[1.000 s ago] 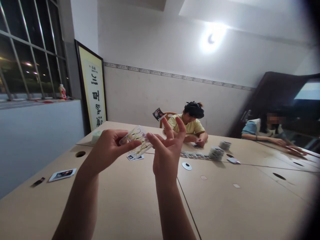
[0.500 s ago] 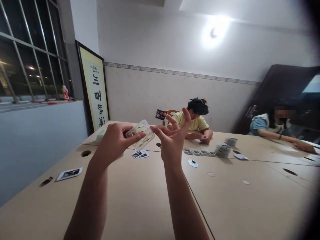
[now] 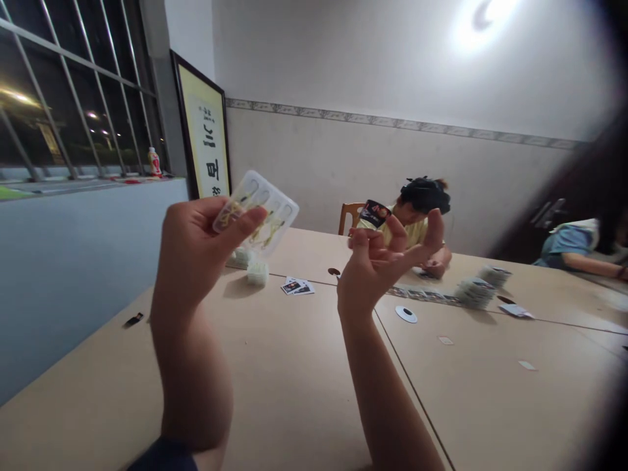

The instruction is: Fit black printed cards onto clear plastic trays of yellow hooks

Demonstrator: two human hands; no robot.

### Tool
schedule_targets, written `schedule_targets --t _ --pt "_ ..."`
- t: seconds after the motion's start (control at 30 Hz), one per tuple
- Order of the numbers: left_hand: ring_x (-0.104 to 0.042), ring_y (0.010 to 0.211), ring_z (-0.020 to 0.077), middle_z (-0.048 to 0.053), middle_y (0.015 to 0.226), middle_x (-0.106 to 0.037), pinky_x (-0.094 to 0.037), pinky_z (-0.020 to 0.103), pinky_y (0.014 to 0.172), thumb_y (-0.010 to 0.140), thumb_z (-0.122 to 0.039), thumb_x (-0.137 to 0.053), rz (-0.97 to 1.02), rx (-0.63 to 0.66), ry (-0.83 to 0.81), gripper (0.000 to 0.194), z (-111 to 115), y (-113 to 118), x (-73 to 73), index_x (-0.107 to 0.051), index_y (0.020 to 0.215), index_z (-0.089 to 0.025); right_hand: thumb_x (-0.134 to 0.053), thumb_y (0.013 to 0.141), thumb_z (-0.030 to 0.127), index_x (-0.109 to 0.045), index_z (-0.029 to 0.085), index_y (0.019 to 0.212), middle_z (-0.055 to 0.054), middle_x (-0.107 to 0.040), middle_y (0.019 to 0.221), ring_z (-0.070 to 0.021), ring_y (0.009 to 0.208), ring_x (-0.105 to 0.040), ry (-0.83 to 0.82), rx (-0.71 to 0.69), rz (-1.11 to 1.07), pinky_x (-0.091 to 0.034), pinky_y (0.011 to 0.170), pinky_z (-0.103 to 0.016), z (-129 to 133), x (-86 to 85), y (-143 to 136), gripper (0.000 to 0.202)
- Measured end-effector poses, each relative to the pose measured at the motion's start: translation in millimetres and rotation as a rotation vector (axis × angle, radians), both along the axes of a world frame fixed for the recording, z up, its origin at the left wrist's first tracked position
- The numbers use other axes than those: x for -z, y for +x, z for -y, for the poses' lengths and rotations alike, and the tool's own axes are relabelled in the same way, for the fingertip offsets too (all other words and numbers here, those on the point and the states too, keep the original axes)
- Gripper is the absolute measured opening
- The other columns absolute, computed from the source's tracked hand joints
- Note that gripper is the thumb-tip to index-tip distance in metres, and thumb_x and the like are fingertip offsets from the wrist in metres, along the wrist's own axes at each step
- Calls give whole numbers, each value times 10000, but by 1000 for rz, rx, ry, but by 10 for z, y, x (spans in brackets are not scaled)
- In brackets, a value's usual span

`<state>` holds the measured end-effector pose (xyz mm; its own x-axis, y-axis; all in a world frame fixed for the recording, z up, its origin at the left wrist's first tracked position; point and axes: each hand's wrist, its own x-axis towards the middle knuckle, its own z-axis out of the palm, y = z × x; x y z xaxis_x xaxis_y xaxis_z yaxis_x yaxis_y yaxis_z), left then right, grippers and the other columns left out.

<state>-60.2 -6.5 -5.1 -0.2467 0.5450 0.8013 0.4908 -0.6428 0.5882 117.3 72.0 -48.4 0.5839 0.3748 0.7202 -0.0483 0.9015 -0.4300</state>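
My left hand [image 3: 189,252] grips a clear plastic fishing-hook case [image 3: 280,201] by its lower left side, thumb across the front. Through the plastic show several hooks with yellowish line. To the right, my right hand [image 3: 366,281] pinches a small black printed label [image 3: 375,213] between thumb and a finger, its other fingers spread. The label is slightly curled and stands apart from the case. Below the case, a small stack of clear cases [image 3: 258,271] stands on the table, and several printed cards [image 3: 297,286] lie near it.
Across the table [image 3: 294,379] a person in a yellow top [image 3: 417,232] sits behind stacks of cases [image 3: 475,292]. Another person in blue [image 3: 572,245] is at the far right. A white disc [image 3: 406,314], small paper pieces [image 3: 445,340] and a black scrap [image 3: 134,320] lie on the tabletop.
My hands have moved apart and up. The case has gone left in my left hand, the label right in my right hand. The view has turned, shifting the room.
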Motion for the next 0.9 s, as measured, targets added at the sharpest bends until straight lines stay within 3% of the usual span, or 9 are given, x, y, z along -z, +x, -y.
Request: schedule_targets --t 0.13,0.2,0.27,0.37,0.43,0.5,0.67,0.9 --pt "-259 525 64 -72 546 -313 -192 290 511 941 -340 -665 -12 -64 7 467 17 -77 35 -468 547 -184 -565 847 195 -289 408 1408 -52 -520 1216 -152 819 -604 67 124 -14 -576 753 -377 -62 76 -96 661" --pt "-278 505 58 -79 516 -321 -191 276 488 895 -345 -715 17 -72 30 427 -15 -102 41 -524 549 -181 -573 862 235 -238 415 1432 -49 -539 1204 -144 775 -619 61 83 8 -583 747 -381 -120 139 -155 685" --pt "-292 471 59 -85 469 -333 -191 258 441 808 -339 -780 53 -72 62 382 -56 -122 38 -568 536 -175 -630 844 278 -130 431 1480 -49 -567 1217 -154 809 -670 5 -106 125 -600 817 -409 -180 221 -233 824" --pt "-301 437 66 -81 429 -356 -205 246 402 752 -353 -799 75 -69 65 377 -97 -143 21 -575 504 -177 -798 698 309 -55 438 1524 -58 -556 1261 -230 1110 -696 -168 -480 337 -569 1001 -460 -246 338 -346 1118" --pt "-307 433 71 -75 419 -369 -215 235 397 749 -380 -794 55 -65 23 409 -102 -152 9 -554 482 -183 -861 599 292 -59 429 1534 -40 -563 1207 -254 1182 -680 -274 -620 345 -549 1045 -466 -261 373 -379 1239" --pt "-306 432 74 -70 417 -377 -219 229 394 746 -417 -793 14 -48 -34 452 -95 -156 0 -524 465 -186 -864 579 266 -68 412 1537 -14 -591 1123 -249 1125 -716 -330 -685 275 -578 999 -441 -247 360 -361 1254" --pt "-314 467 80 -66 451 -386 -238 225 434 791 -432 -768 -95 -1 -160 467 -77 -129 -17 -499 497 -187 -814 645 233 -127 389 1536 -9 -641 1112 -186 795 -779 -365 -611 103 -635 753 -344 -143 198 -193 1136" --pt "-299 462 88 -69 500 -345 -204 241 426 818 -490 -742 -344 191 -341 472 -235 0 -24 -490 544 -199 -782 716 327 -87 361 1561 -72 -603 1279 -159 813 -777 -298 -621 30 -627 762 -320 14 -32 5 1095"
